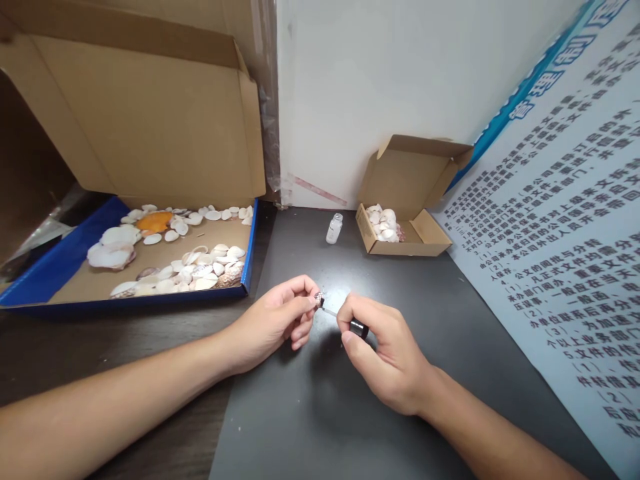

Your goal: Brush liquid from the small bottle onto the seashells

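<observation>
Between the thumb and fingers of my left hand (pixel 283 320) is a small, dark-patterned seashell (pixel 319 299). My right hand (pixel 385 347) is closed round the black cap of a brush applicator (pixel 358 328). Its thin stem points left, and the tip meets or nearly meets the shell; exact contact is too small to tell. Beyond both hands, a small clear glass bottle (pixel 334 229) with a white label stands uncapped on the dark grey mat (pixel 280 427).
On the left, an open blue cardboard box (pixel 253 250) holds many white shells (pixel 200 270) and an orange shell (pixel 155 221). A smaller open brown box (pixel 410 248) with white shells stands at the back right. A printed poster (pixel 565 253) leans along the right side.
</observation>
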Demonstrator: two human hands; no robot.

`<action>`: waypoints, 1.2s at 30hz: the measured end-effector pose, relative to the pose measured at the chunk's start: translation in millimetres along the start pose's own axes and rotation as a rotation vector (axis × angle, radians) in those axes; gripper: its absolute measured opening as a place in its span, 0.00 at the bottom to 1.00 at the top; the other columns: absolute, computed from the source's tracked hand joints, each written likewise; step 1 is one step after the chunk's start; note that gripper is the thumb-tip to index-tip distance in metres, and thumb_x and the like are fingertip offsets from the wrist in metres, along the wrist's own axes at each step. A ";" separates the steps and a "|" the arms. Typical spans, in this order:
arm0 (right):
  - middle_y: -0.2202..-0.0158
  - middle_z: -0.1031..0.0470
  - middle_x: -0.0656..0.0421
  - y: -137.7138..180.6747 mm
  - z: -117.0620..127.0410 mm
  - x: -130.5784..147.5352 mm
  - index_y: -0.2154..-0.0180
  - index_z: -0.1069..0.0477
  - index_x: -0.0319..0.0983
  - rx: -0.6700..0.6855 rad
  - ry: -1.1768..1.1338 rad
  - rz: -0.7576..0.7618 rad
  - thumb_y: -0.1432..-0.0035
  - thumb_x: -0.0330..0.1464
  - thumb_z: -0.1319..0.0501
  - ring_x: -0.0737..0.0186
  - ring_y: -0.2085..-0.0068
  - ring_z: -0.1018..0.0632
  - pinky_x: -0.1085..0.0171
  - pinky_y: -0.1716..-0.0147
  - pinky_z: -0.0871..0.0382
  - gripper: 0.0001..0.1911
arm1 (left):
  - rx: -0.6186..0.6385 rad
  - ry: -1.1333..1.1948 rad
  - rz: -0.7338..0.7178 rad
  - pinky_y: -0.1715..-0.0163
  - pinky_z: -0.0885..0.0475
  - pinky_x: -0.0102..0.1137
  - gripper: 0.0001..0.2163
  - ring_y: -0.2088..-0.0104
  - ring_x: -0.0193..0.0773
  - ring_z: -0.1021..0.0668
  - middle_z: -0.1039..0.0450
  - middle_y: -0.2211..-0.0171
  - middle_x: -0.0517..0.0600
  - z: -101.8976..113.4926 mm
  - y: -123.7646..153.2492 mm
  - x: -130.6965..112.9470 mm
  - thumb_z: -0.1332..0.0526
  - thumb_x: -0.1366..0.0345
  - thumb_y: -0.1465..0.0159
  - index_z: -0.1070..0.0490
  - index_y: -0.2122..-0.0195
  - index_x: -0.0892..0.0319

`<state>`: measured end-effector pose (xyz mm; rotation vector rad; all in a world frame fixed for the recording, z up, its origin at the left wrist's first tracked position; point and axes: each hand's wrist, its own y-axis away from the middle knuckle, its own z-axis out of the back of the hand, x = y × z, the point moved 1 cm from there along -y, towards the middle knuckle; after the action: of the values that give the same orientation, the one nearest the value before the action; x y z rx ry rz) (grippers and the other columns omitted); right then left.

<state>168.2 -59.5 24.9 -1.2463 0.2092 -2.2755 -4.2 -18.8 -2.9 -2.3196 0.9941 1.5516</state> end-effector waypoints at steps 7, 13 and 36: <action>0.78 0.41 0.66 0.4 4.2 2.1 0.74 0.42 0.40 -0.132 0.068 -0.010 0.46 0.25 0.49 0.71 0.76 0.38 0.69 0.75 0.44 0.06 | -0.021 0.021 -0.015 0.84 0.39 0.20 0.06 0.83 0.25 0.42 0.44 0.83 0.38 -2.7 -0.3 -0.7 0.41 0.66 0.36 0.39 0.69 0.58; 0.77 0.39 0.65 1.1 2.3 1.5 0.73 0.41 0.39 -0.062 0.066 -0.009 0.46 0.24 0.48 0.70 0.75 0.38 0.69 0.75 0.44 0.06 | -0.012 0.008 -0.010 0.83 0.39 0.20 0.07 0.83 0.25 0.41 0.43 0.84 0.38 -1.1 -0.9 1.2 0.41 0.64 0.36 0.39 0.68 0.58; 0.76 0.39 0.64 0.8 3.3 2.6 0.73 0.41 0.40 -0.052 -0.014 0.046 0.45 0.25 0.49 0.69 0.75 0.37 0.68 0.75 0.42 0.06 | -0.022 0.009 -0.025 0.82 0.29 0.25 0.09 0.83 0.26 0.35 0.35 0.80 0.41 -1.7 1.0 -1.0 0.37 0.61 0.37 0.35 0.67 0.60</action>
<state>170.1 -61.2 28.4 -1.2702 0.2909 -2.2343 -3.8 -20.0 -1.1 -2.3467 0.9511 1.5519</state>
